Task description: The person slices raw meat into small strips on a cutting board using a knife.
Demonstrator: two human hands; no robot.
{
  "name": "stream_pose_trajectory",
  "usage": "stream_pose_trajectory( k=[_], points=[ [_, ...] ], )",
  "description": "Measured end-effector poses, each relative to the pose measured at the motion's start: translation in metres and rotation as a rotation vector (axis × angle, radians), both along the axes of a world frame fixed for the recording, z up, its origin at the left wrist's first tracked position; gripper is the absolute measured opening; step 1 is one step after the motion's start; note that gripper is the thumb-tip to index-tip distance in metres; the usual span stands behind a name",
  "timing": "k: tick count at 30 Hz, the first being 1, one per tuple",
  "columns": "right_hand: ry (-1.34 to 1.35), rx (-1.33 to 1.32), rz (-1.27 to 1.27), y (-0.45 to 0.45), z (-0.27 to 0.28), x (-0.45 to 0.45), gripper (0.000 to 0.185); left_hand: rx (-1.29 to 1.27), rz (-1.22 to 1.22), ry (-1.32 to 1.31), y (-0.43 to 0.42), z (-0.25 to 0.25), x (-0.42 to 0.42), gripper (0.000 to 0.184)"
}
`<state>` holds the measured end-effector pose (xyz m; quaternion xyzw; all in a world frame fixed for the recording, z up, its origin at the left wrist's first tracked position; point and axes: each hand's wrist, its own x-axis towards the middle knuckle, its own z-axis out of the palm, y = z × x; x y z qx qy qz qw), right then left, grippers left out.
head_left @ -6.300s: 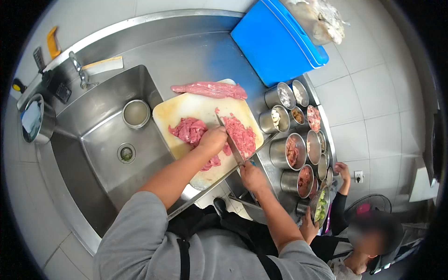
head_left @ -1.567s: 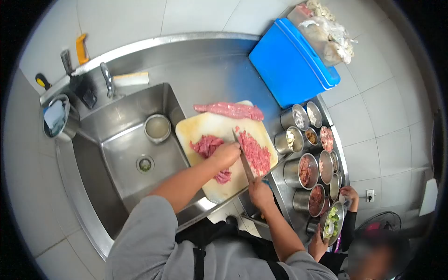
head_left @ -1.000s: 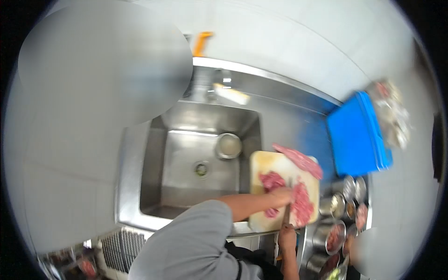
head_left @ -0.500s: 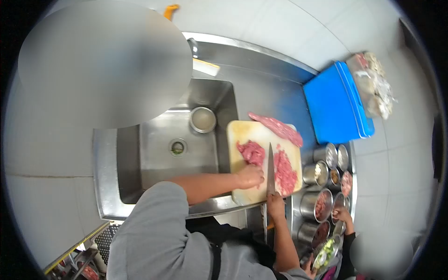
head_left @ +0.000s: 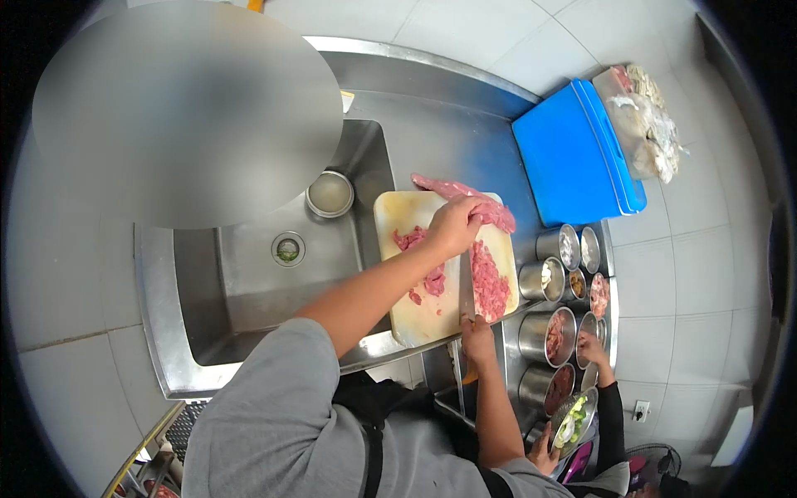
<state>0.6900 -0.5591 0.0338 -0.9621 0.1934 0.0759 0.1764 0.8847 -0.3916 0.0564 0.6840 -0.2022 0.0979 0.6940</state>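
My right hand (head_left: 477, 339) grips a knife (head_left: 468, 286) by its handle at the near edge of the cutting board (head_left: 407, 324). The blade points away from me, between two lots of cut meat. My left hand (head_left: 452, 228) is closed over the far end of the blade and beside a long strip of raw meat (head_left: 496, 217). What its fingers hold is hidden. Cut meat pieces (head_left: 434, 280) lie left of the blade, partly behind my left forearm. Chopped meat (head_left: 490, 282) is heaped on its right.
The board overlaps the sink (head_left: 324, 274), which holds a metal bowl (head_left: 330, 195). A blue cooler (head_left: 573, 158) stands at the back right. Several metal containers (head_left: 547, 336) line the right side. Another person's hands (head_left: 544, 452) hold a bowl of green pieces (head_left: 573, 427) and reach among them.
My left hand has moved away from the left pile of meat, up and across to the blade's far end and the meat strip. The whole view has shifted slightly.
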Motion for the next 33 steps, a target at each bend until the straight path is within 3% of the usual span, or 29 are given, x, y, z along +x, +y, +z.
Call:
stream_pose_trajectory(
  k=[1,3,5,9,11,12,14,15,17,20,22,24,28,30,31,33],
  points=[
    [0.042,0.036,-0.048,-0.003,0.000,0.003,0.044,0.280,0.056,-0.206,-0.002,-0.010,-0.001,0.015],
    [0.077,0.078,-0.088,-0.009,-0.006,0.008,0.045,0.896,-0.079,-0.469,-0.010,-0.038,-0.037,0.016],
    [0.055,0.103,-0.098,-0.016,-0.016,0.006,0.045,1.033,-0.278,-0.543,-0.016,-0.061,-0.057,0.017],
    [0.017,0.044,-0.071,-0.007,-0.006,0.000,0.045,1.143,-0.261,-0.668,-0.007,-0.084,-0.042,0.016],
    [0.032,0.020,-0.065,0.004,0.006,0.008,0.045,1.290,-0.144,-0.580,0.013,-0.066,0.002,0.017],
    [0.032,0.020,-0.065,0.007,0.008,0.007,0.045,1.290,-0.144,-0.579,0.016,-0.062,0.014,0.017],
    [0.061,0.005,-0.087,0.009,0.011,0.009,0.045,0.960,-0.060,-0.276,0.024,-0.050,0.026,0.019],
    [0.062,0.006,-0.087,0.003,0.003,0.006,0.045,0.960,-0.060,-0.275,0.023,-0.044,0.025,0.019],
    [0.097,0.102,-0.148,-0.012,-0.016,0.005,0.046,0.522,0.063,-0.267,0.017,-0.031,0.026,0.019],
    [0.051,0.014,-0.076,-0.008,-0.010,0.005,0.042,0.459,0.105,-0.344,-0.001,-0.036,-0.004,0.019],
    [0.030,0.002,-0.035,-0.007,0.001,0.012,0.041,0.488,0.044,-0.299,0.001,-0.042,-0.012,0.019],
    [0.014,-0.010,-0.009,-0.009,0.012,0.009,0.040,0.710,-0.065,-0.420,-0.001,-0.086,-0.037,0.020],
    [0.063,-0.049,-0.045,-0.002,0.034,0.005,0.035,0.547,-0.091,-0.499,0.017,-0.074,-0.045,0.018],
    [0.059,-0.040,0.010,-0.001,0.038,0.003,0.034,0.539,-0.035,-0.255,0.022,-0.062,-0.036,0.019],
    [0.059,-0.039,0.013,0.002,0.041,0.002,0.034,0.541,-0.032,-0.253,0.019,-0.065,-0.035,0.019],
    [0.077,-0.044,0.016,0.009,0.048,0.009,0.034,0.872,-0.095,-0.491,0.016,-0.071,-0.027,0.021]
  ],
)
